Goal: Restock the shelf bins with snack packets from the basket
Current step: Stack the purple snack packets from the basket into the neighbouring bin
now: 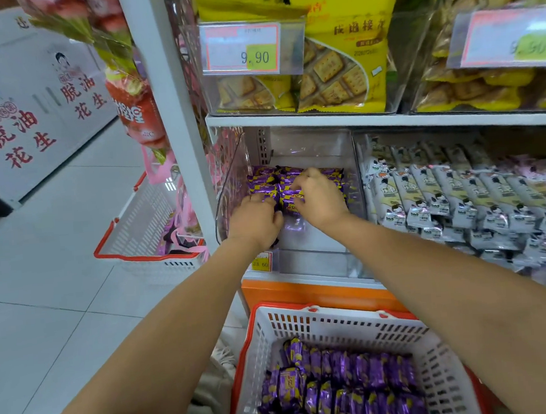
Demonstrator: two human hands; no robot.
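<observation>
Head: left hand, right hand, packets within bin.

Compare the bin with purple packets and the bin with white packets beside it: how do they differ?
The purple-packet bin is filled only at the back, its front floor bare; the white-packet bin is full to the front. The left hand and right hand hold purple packets in the purple-packet bin; none touches the white-packet bin. Both sit on the same shelf.

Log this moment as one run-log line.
step: placing purple packets in clear bin | left hand: grips packets | right hand: grips packets | bin: partly filled | basket: more packets inside
</observation>
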